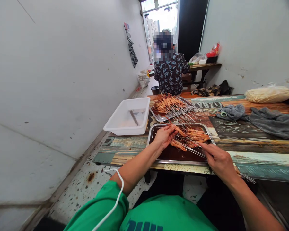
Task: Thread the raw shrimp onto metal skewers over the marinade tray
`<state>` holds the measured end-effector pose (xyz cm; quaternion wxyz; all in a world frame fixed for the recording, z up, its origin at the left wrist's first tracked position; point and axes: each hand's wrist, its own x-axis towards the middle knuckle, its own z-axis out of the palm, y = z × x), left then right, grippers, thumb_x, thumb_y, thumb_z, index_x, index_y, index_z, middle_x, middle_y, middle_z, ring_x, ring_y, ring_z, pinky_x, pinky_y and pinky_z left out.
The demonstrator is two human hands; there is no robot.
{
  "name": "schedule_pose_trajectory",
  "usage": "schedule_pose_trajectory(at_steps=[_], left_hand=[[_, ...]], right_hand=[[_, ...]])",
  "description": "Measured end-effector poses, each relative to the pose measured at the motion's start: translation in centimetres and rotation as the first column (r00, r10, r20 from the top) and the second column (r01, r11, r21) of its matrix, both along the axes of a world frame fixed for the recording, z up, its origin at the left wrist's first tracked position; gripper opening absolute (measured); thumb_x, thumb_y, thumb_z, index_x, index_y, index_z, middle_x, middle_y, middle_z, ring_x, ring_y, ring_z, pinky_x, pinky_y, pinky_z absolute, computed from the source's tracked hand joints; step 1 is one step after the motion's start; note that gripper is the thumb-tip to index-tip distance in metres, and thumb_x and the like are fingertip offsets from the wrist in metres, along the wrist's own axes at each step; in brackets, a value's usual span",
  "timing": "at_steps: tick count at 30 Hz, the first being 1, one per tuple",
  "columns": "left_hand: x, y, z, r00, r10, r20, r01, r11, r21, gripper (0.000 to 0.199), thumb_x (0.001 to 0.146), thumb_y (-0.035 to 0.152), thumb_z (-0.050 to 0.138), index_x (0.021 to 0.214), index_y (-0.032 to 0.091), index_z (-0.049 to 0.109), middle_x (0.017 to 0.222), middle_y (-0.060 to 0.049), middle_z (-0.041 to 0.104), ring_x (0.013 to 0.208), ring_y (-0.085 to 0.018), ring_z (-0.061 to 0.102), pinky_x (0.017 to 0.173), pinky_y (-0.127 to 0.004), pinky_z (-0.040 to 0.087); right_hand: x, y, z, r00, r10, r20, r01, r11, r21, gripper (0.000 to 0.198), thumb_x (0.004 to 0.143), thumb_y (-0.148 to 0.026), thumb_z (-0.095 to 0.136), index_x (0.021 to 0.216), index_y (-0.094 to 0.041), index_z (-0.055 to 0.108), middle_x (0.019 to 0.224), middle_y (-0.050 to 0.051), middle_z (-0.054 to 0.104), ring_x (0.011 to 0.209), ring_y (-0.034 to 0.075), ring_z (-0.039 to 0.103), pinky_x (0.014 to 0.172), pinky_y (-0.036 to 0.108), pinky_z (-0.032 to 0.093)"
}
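My left hand (164, 136) is closed, its fingertips pinching the meat end of a meat skewer (180, 131) above a metal tray (156, 156). My right hand (219, 160) is closed around the thin metal sticks of skewers at the tray's right side; their bare ends (248, 178) poke out past the hand. Between the hands, several orange-brown meat skewers (196, 136) lie in the tray, over dark reddish-brown liquid. How many sticks the right hand grips I cannot tell. Behind, a second metal tray (159, 117) carries a heap of similar skewers (168, 104), sticks pointing right.
A white plastic tub (125, 130) with a metal utensil (134, 118) inside stands left on the wooden table (255, 158). Grey cloths (273, 122), green-handled scissors (223, 113) and a bag of pale strands (268, 94) lie right. A person (170, 73) sits beyond, back turned.
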<state>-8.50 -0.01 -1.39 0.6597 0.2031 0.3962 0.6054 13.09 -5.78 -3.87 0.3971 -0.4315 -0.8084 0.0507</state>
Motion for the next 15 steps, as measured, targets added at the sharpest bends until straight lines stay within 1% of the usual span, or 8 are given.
schedule_pose_trajectory(at_steps=[8, 12, 15], left_hand=[[0.38, -0.25, -0.11, 1.000, -0.026, 0.003, 0.026, 1.000, -0.014, 0.005, 0.072, 0.006, 0.064, 0.068, 0.007, 0.064, 0.071, -0.004, 0.064, 0.065, -0.007, 0.059, 0.071, -0.022, 0.053], [0.67, -0.42, -0.34, 0.999, -0.037, 0.015, 0.037, 0.999, -0.026, 0.007, 0.074, 0.004, 0.061, 0.068, 0.006, 0.064, 0.072, -0.005, 0.064, 0.066, -0.008, 0.060, 0.069, -0.021, 0.053], [0.83, -0.53, -0.41, 0.999, -0.031, 0.023, 0.031, 0.999, -0.039, 0.008, 0.074, 0.003, 0.061, 0.068, 0.006, 0.064, 0.071, -0.005, 0.063, 0.064, -0.007, 0.059, 0.070, -0.022, 0.053]], right_hand=[[-0.02, 0.24, -0.47, 1.000, -0.008, 0.026, 0.007, 1.000, 0.024, 0.029, 0.086, -0.017, 0.044, 0.108, -0.018, 0.063, 0.097, 0.005, 0.069, 0.089, 0.015, 0.064, 0.078, 0.025, 0.049], [-0.03, 0.34, -0.70, 1.000, -0.009, 0.026, 0.008, 0.999, 0.036, 0.029, 0.086, -0.018, 0.044, 0.108, -0.020, 0.063, 0.097, 0.004, 0.069, 0.090, 0.015, 0.064, 0.080, 0.026, 0.050], [-0.06, 0.28, -0.69, 0.999, -0.015, 0.036, 0.014, 1.000, 0.028, 0.029, 0.086, -0.018, 0.043, 0.108, -0.021, 0.063, 0.098, 0.004, 0.069, 0.089, 0.015, 0.064, 0.079, 0.027, 0.051]])
